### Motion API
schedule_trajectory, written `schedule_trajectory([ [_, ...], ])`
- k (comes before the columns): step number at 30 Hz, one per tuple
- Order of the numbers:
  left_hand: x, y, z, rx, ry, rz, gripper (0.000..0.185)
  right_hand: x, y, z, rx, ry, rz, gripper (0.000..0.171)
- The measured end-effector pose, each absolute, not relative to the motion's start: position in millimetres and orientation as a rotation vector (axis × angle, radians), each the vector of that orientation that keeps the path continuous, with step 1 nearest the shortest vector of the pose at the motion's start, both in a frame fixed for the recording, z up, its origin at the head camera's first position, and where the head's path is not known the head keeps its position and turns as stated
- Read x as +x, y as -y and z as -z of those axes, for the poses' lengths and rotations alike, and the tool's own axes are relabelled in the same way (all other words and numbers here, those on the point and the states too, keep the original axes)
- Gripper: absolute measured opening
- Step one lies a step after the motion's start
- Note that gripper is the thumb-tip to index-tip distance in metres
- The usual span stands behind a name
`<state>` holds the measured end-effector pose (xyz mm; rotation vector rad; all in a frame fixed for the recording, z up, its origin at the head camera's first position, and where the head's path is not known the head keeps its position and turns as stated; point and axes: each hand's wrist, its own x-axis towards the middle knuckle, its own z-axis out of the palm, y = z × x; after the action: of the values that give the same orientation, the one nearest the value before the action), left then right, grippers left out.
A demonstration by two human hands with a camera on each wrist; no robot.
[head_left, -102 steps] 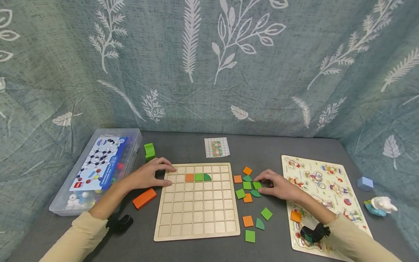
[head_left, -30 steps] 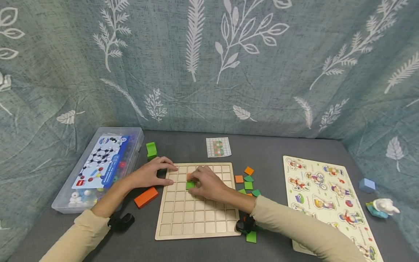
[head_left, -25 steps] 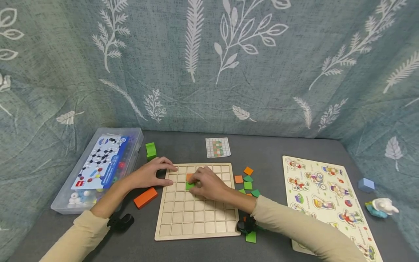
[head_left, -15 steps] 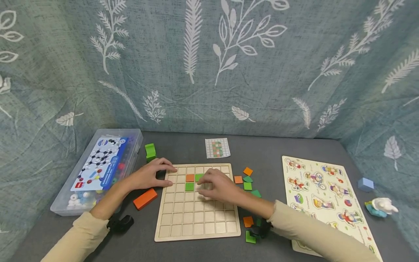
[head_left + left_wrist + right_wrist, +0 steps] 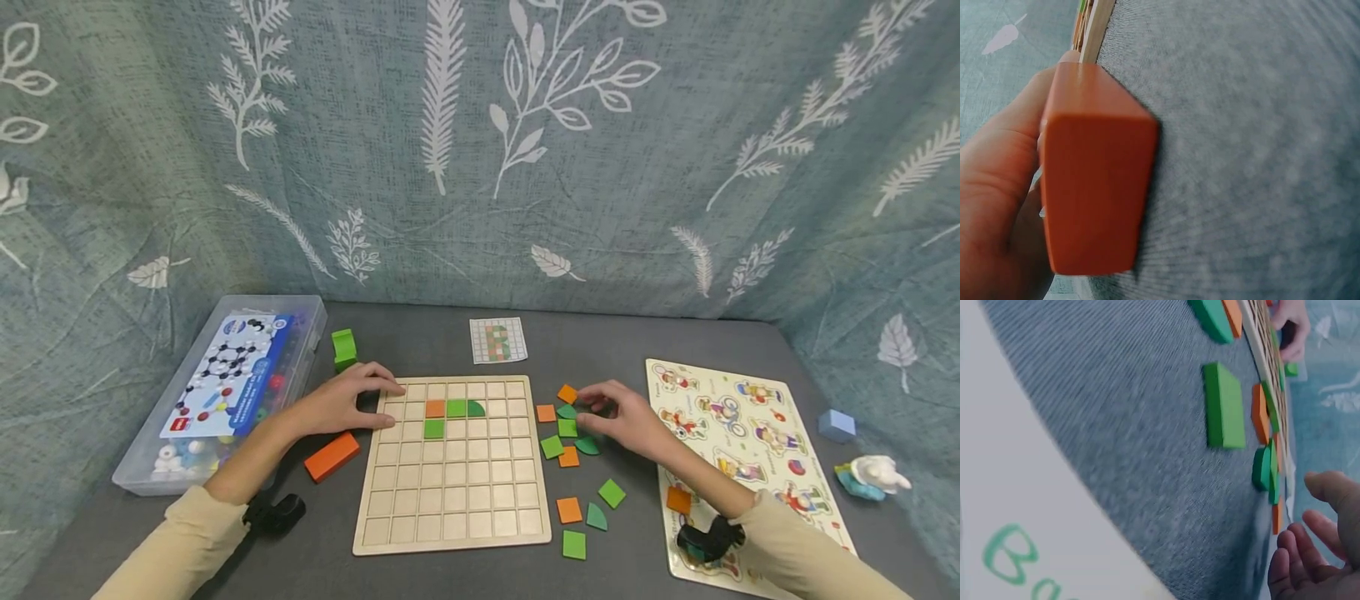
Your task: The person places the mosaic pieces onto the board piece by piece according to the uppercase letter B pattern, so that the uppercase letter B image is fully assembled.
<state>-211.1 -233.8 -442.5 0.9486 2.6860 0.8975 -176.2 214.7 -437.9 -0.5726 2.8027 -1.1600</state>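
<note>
Head view: left hand (image 5: 341, 406) flat on far-left corner of grid board (image 5: 453, 533), fingers relaxed and spread over the rim, gripping nothing; probably pinning the board so it stays put. Board carries four pieces near its far edge: orange square (image 5: 435, 408), green square (image 5: 455, 407), dark green quarter-round (image 5: 476, 408) in a row, another green square (image 5: 433, 428) one row nearer. Right hand (image 5: 618, 417) over loose tile pile (image 5: 567, 427) just right of board, fingers slightly curled above the tiles, nothing visibly pinched; contact with a tile can't be told. More loose tiles (image 5: 584, 513) nearer, right of board's near corner. Pattern card (image 5: 497, 339) beyond the board, face up, likely as reference. Orange block (image 5: 332, 455) just left of board, near the left wrist. Green block (image 5: 343, 347) further back, plastic kit box (image 5: 221, 387) at far left. Picture peg puzzle (image 5: 738, 462) at right, under the right forearm.

Left wrist view: orange block (image 5: 1094, 181) fills the frame, lying on grey cloth; palm beside it, no grip on it. Board edge just visible beyond.

Right wrist view: blurred. Fingers (image 5: 1310, 547) loosely bent, empty. Green tile (image 5: 1223, 406) flat on cloth, further tiles and board edge beyond.
</note>
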Motion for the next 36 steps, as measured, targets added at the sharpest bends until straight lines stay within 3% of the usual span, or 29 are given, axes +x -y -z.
schedule_trajectory([
  [18,-210,233,441,0.937,-2.684,-0.893,0.039,-186,-185,439,-0.872,-2.829,1.005,0.032],
  [25,-211,234,442,0.933,-2.677,-0.892,0.04,-191,-182,440,-0.88,-2.809,0.973,0.025],
  [36,-210,234,441,0.922,-2.671,-0.897,0.04,-197,-178,445,-1.138,-2.844,0.871,0.011],
])
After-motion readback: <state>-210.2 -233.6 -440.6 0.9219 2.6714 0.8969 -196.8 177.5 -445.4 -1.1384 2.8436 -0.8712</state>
